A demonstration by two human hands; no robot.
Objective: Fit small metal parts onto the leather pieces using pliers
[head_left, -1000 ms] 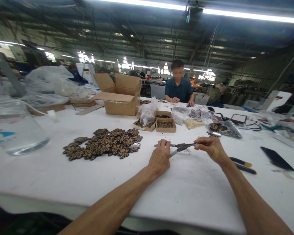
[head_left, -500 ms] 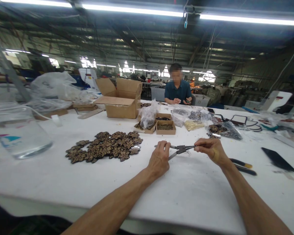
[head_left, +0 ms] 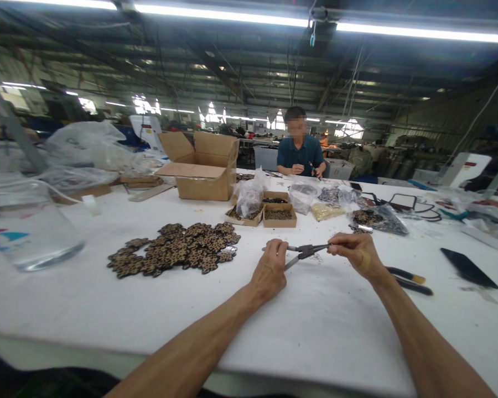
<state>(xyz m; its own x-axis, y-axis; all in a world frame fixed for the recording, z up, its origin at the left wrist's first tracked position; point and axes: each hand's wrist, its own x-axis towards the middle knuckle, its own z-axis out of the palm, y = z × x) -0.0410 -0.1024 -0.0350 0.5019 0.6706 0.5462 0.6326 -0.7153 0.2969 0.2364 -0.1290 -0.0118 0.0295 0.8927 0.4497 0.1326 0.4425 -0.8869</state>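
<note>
My left hand (head_left: 270,269) is closed round the handles of a pair of long-nosed pliers (head_left: 306,252), held above the white table. The jaws point right, to the fingertips of my right hand (head_left: 354,253). That hand pinches at the plier tips; whatever small thing lies between thumb and finger is too small to make out. Left of my hands lies a pile of leopard-print, flower-like patches (head_left: 178,249) with dark edges. A second pair of pliers with dark and yellow handles (head_left: 409,280) rests beside my right forearm, partly hidden by it.
Beyond my hands stand small cardboard trays of metal bits (head_left: 280,222) and an open carton (head_left: 205,188). Plastic bags (head_left: 338,199) lie to their right. A clear water jug (head_left: 31,232) is at left, a dark flat phone-like slab (head_left: 468,268) at right. Across the table sits a person (head_left: 300,152).
My hands and the pliers keep almost the same pose. The whole view has shifted slightly. The co-worker's hands have moved, and a thin object now shows upright in one of them.
</note>
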